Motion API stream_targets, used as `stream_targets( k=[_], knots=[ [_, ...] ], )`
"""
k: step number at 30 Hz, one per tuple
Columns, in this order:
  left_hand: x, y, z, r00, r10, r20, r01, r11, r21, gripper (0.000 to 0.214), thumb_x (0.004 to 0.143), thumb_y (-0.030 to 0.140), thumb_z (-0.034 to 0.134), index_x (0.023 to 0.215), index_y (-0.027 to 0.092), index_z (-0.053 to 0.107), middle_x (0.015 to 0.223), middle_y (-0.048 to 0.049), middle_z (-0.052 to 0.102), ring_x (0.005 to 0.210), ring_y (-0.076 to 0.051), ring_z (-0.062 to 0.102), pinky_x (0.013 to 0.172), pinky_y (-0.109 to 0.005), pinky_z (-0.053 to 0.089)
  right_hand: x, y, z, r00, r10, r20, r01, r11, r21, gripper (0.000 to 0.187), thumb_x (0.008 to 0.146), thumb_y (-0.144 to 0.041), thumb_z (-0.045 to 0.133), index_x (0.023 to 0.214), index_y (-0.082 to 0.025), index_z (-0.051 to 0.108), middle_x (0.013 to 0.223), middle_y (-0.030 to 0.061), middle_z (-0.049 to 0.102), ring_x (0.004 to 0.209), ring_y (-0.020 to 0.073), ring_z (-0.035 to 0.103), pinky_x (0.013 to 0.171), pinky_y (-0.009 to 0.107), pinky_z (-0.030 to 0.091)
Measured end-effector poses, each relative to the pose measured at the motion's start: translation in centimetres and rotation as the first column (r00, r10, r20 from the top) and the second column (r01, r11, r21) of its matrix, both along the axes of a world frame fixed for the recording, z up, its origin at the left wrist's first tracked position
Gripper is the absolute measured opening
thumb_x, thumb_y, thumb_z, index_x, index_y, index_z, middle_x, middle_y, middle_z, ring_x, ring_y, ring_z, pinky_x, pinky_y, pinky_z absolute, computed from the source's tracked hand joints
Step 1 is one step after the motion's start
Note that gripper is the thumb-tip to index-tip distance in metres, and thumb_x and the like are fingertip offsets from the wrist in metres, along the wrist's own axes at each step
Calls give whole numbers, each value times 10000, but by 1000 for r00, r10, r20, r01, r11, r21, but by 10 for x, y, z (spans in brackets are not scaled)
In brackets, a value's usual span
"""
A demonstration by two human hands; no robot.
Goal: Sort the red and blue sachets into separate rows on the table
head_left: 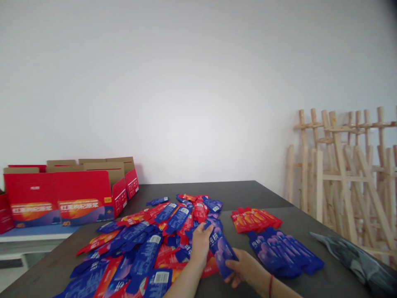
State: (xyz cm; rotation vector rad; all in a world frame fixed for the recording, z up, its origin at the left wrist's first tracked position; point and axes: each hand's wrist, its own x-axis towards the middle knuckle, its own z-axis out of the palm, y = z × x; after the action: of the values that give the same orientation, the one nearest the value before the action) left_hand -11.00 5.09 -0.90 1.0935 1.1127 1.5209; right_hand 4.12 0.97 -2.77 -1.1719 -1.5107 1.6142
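Observation:
A loose pile of blue and red sachets (pixel 145 244) covers the dark table (pixel 248 194). My left hand (pixel 201 244) rests on the pile's right edge, fingers curled over the top of a blue sachet (pixel 221 250). My right hand (pixel 246 269), a red string on its wrist, grips the lower end of that same sachet. To the right lie a fanned row of red sachets (pixel 256 219) and, in front of it, a fanned row of blue sachets (pixel 283 254).
Open red cardboard boxes (pixel 63 198) stand at the back left on a lower white surface. Wooden easel frames (pixel 344 182) lean against the wall at right. A grey plastic bag (pixel 356 256) lies on the table's right edge.

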Motion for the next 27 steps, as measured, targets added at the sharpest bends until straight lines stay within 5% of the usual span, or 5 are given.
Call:
stream_targets(
  k=[8,12,19,22,27],
  knots=[
    [6,-6,3,883,32,-468,35,991,133,168,795,274,469,818,175,603,853,-44,670,853,-201,608,807,-310,441,21,-13,6,988,16,156,-10,999,-39,426,613,-450,563,925,-176,473,622,11,656,370,67,476,339,173,355],
    [13,-16,3,779,-10,-627,141,977,159,316,783,162,434,1062,162,583,1070,-78,656,1022,-202,586,940,-344,416,34,-27,4,985,-13,172,28,996,-87,454,664,-464,503,1003,-170,441,541,-13,615,326,72,431,316,172,301],
    [52,-56,-24,367,-39,-930,421,898,129,450,908,270,358,1326,142,463,1418,-114,432,1325,-226,364,1111,-391,284,47,-44,2,887,-72,456,99,995,-35,258,763,-226,354,1005,-175,427,482,-60,538,295,85,399,314,177,273],
    [61,-62,-39,221,-64,-973,520,852,62,520,925,365,354,1376,110,395,1441,-142,391,1347,-250,326,1123,-426,263,49,-55,13,724,-114,680,42,992,122,222,740,-157,400,953,-172,461,577,-10,597,424,128,549,419,222,396],
    [59,-62,-50,187,-47,-981,545,836,63,578,917,377,366,1413,86,316,1477,-152,317,1376,-256,260,1135,-437,238,53,-68,15,567,-237,789,-125,922,367,379,717,-171,489,1087,-104,538,1073,197,656,1048,268,610,868,352,449]
  ],
)
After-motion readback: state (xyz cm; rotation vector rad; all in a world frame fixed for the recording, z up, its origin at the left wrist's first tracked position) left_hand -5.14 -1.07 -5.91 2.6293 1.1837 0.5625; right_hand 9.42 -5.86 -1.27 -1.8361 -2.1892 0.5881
